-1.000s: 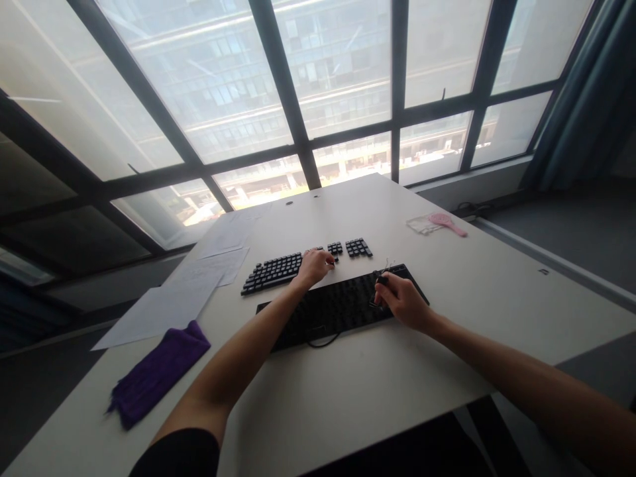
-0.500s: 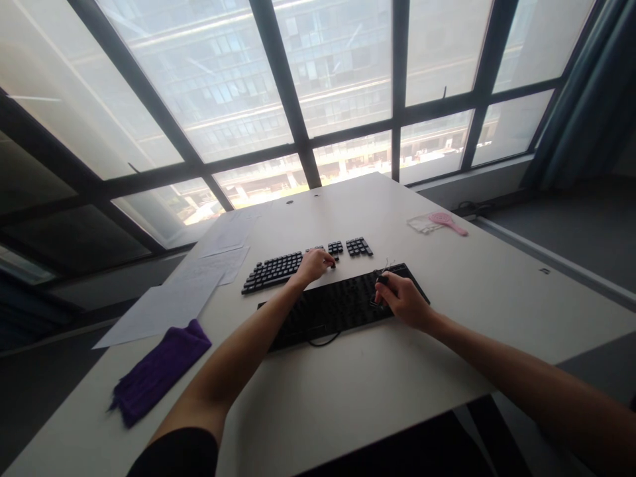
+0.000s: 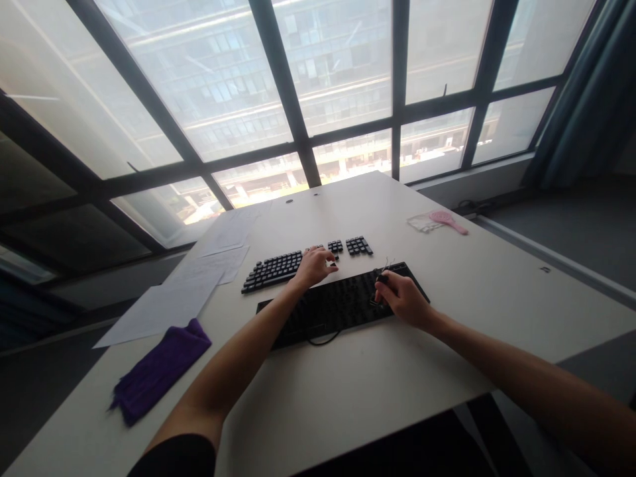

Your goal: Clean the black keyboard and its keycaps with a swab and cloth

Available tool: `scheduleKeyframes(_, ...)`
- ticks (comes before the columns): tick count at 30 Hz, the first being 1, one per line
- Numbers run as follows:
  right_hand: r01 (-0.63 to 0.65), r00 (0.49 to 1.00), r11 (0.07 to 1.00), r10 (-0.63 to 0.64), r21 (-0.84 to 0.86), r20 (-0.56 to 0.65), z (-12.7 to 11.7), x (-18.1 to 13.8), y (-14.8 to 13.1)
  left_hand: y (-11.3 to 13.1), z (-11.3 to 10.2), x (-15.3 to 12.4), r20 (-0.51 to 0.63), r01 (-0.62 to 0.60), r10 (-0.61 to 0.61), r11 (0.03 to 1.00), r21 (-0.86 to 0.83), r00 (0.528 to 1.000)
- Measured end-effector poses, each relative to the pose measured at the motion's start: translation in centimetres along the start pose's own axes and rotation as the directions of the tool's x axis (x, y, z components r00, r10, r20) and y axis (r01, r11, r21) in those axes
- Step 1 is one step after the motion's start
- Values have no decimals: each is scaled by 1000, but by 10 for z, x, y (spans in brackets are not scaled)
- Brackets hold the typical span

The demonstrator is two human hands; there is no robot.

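Note:
My right hand (image 3: 403, 298) is closed around a small dark tool with thin wire prongs, which looks like a keycap puller (image 3: 381, 278). It is over the right part of a black keyboard (image 3: 342, 301) whose keycaps are off over most of its face, as far as the dim light shows. My left hand (image 3: 315, 266) is just behind the keyboard with thumb and fingers apart. A dark keycap (image 3: 334, 264) sits by those fingertips, apparently on the table. Loose black keycaps stand in blocks: a large one (image 3: 273, 270) at left, a smaller one (image 3: 358, 246) at right.
A white table (image 3: 377, 377) carries everything. Paper sheets (image 3: 169, 306) and a folded purple cloth (image 3: 161, 371) lie at left. A pink hairbrush (image 3: 448, 221) rests on a clear plastic bag (image 3: 421, 224) at back right. A short cable (image 3: 325, 340) loops from the keyboard's front edge.
The thumb and fingers of my left hand have spread from a pinch, letting go of the keycap near the row. My right hand has stayed almost still.

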State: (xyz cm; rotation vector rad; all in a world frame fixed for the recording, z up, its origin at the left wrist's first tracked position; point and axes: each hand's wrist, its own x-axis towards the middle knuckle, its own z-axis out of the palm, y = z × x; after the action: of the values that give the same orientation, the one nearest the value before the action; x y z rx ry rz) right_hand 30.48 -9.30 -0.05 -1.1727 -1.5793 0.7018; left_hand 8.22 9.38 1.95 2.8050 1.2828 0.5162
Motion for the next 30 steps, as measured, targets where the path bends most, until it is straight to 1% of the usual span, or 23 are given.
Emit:
scheduleKeyframes(3, 0, 1000, 1000, 0, -1, 8, 0, 0, 0, -2, 3, 1, 16, 9, -9, 1000, 13, 1000)
scheduleKeyframes(9, -1, 1000, 1000, 1, 3, -1, 0, 1, 0, -11, 7, 7, 42, 76, -75, 997, -30, 996)
scheduleKeyframes(16, -2, 1000, 1000, 2, -5, 10, 0, 0, 1, -11, 9, 5, -7, 112, -113, 992, -50, 994)
scheduleKeyframes(21, -1, 1000, 1000, 1, -6, 14, 0, 0, 1, -11, 9, 4, -30, 122, -123, 992, -31, 992)
scheduleKeyframes(30, 5, 1000, 1000, -5, -7, 2, -1, 1, 3, -12, 10, 7, -23, 119, -120, 993, -6, 993)
